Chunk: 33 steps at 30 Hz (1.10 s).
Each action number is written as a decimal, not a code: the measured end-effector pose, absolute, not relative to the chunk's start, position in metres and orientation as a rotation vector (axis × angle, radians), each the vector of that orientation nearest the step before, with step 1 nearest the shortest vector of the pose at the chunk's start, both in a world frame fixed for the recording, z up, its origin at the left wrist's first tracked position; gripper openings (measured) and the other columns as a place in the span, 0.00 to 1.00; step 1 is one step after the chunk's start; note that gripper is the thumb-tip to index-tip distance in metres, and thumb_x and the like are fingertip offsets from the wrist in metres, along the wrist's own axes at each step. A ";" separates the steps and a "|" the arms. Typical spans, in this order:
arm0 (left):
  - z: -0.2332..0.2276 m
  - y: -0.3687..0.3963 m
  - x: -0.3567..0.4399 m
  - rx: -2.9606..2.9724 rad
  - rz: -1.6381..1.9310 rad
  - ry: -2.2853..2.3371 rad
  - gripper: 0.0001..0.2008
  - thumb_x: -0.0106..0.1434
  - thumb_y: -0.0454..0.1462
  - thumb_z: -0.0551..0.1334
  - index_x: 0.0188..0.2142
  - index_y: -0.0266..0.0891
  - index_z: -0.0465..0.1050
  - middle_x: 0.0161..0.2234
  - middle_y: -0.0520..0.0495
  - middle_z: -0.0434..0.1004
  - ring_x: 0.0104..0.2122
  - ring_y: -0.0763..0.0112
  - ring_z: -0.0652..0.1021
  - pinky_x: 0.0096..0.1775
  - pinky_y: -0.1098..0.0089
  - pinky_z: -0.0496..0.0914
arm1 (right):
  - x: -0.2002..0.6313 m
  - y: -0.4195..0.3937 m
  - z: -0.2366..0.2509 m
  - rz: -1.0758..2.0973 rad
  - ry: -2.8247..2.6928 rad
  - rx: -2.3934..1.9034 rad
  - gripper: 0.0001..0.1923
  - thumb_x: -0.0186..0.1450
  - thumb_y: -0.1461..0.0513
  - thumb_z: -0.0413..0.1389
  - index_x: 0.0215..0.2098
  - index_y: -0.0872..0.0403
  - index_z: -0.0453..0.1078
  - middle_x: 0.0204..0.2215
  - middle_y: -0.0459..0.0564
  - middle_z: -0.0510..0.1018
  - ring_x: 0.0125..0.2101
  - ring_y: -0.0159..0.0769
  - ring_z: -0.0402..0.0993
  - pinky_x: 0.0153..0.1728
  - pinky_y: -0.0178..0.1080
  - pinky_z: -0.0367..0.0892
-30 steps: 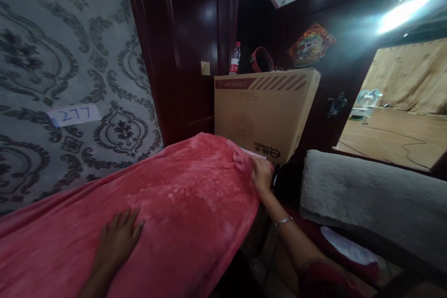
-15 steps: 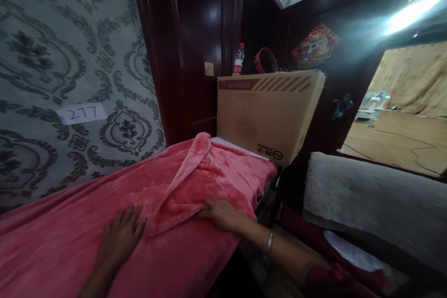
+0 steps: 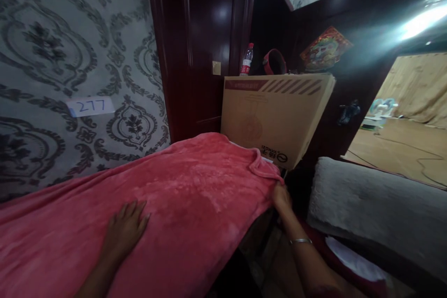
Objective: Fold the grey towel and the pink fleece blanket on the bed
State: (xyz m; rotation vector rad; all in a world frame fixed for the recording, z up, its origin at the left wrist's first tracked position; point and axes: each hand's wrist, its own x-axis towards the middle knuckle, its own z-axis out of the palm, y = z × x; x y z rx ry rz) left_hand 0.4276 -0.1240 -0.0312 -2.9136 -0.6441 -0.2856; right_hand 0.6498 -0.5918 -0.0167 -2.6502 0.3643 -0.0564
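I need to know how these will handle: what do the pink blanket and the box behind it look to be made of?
Blanket: looks like soft plush fleece, with a matte, slightly mottled nap and a rolled hem; left hand lies flat on it, right hand at its corner. Box: brown corrugated cardboard, matte, with red printed stripes.

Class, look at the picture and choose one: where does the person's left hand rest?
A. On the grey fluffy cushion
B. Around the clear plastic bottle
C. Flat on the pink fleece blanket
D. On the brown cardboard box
C: the left hand lies palm-down with spread fingers on the pink fleece blanket, while the right hand is at the blanket's far corner, near the brown cardboard box.
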 end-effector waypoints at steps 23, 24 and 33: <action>-0.042 -0.118 0.426 -2.965 -0.317 -0.421 0.30 0.66 0.44 0.48 0.64 0.39 0.68 0.66 0.42 0.64 0.66 0.50 0.65 0.63 0.47 0.59 | 0.718 -0.520 -0.002 -0.393 -0.207 -2.623 0.20 0.70 0.67 0.47 0.53 0.58 0.76 0.52 0.60 0.79 0.52 0.45 0.75 0.54 0.39 0.66; -0.042 -0.117 0.426 -2.978 -0.309 -0.433 0.30 0.66 0.44 0.48 0.64 0.39 0.68 0.66 0.42 0.65 0.66 0.50 0.65 0.63 0.47 0.60 | 0.726 -0.512 0.000 -0.399 -0.234 -2.589 0.20 0.70 0.68 0.47 0.54 0.57 0.76 0.52 0.58 0.79 0.53 0.42 0.75 0.54 0.37 0.66; -0.007 -0.142 0.494 -3.082 -0.235 -0.440 0.28 0.65 0.44 0.51 0.59 0.38 0.74 0.62 0.40 0.71 0.62 0.52 0.71 0.64 0.51 0.62 | 0.843 -0.473 0.018 -0.389 -0.207 -2.412 0.22 0.68 0.70 0.47 0.54 0.55 0.76 0.53 0.53 0.79 0.53 0.35 0.75 0.55 0.33 0.65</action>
